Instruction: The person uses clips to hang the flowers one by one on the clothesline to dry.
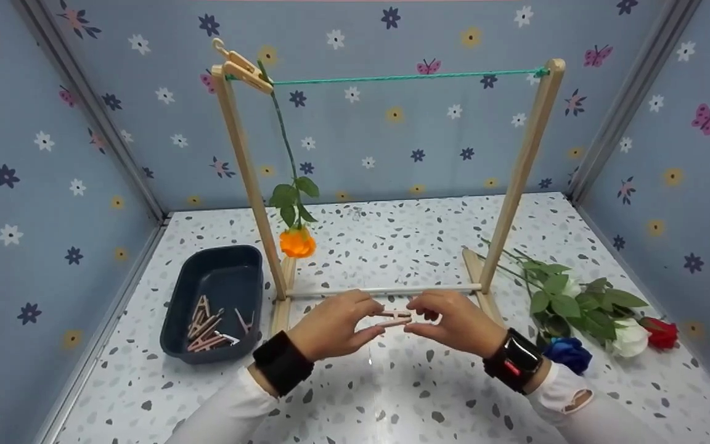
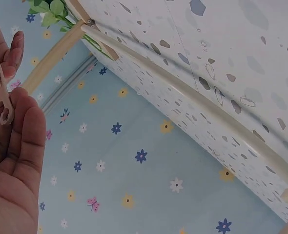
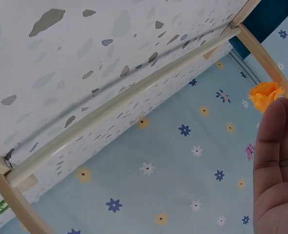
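Note:
A pale pink clothespin (image 1: pixel 395 315) lies between my two hands, just in front of the frame's low crossbar. My left hand (image 1: pixel 344 324) pinches its looped end between thumb and fingers. At the opposite end, my right hand (image 1: pixel 457 322) has thumb and bent fingers about the tip. The left wrist view shows the same clothespin (image 2: pixel 1 92) with its metal spring. An orange rose (image 1: pixel 297 242) hangs head down from a green line (image 1: pixel 404 78), held by a larger yellowish clothespin (image 1: pixel 249 71) at the left post. The right wrist view hides the clothespin.
A dark blue bin (image 1: pixel 212 271) with several clothespins (image 1: pixel 207 327) stands to the left. On the right lie a blue rose (image 1: pixel 567 354), a white rose (image 1: pixel 629 338) and a red rose (image 1: pixel 661 333). The wooden frame's posts (image 1: pixel 524 172) rise behind my hands, joined by a crossbar (image 1: pixel 429 288).

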Demonstrator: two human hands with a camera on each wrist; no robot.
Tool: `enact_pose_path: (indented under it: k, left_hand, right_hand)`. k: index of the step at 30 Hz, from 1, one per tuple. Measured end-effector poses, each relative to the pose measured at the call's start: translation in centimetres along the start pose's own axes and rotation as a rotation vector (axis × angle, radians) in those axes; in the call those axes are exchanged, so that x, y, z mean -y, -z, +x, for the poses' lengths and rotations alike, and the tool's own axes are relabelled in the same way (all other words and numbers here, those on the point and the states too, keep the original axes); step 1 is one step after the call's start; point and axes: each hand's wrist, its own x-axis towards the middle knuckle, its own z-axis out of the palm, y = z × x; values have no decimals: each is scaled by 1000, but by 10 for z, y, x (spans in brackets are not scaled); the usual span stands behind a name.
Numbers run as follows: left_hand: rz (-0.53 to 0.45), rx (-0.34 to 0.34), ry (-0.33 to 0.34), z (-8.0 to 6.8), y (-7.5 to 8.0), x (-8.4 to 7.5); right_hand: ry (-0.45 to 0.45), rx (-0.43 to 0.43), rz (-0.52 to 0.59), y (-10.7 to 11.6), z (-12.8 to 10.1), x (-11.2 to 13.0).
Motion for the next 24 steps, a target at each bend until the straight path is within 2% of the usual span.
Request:
enact_pose_path:
  k: [6,10,16,20,24]
  left_hand:
    - [-12,-8,3,-3,3,1]
    - [-16,-5,0,-6,5,4]
    - [-39,17,13,-9,5,7]
    - [-26,32,15,-11,5,8]
    - [-11,8,5,-12,5,7]
  right_hand:
    - [-19,-34,-58,21,-7,-12]
    - [-75,-49,-108,41,-14,-26]
    - [-202,0,-193,75,-28,-49]
    - [-283,26,-317,95,-38,-69]
    - [-421,36,-392,107,-46,-91]
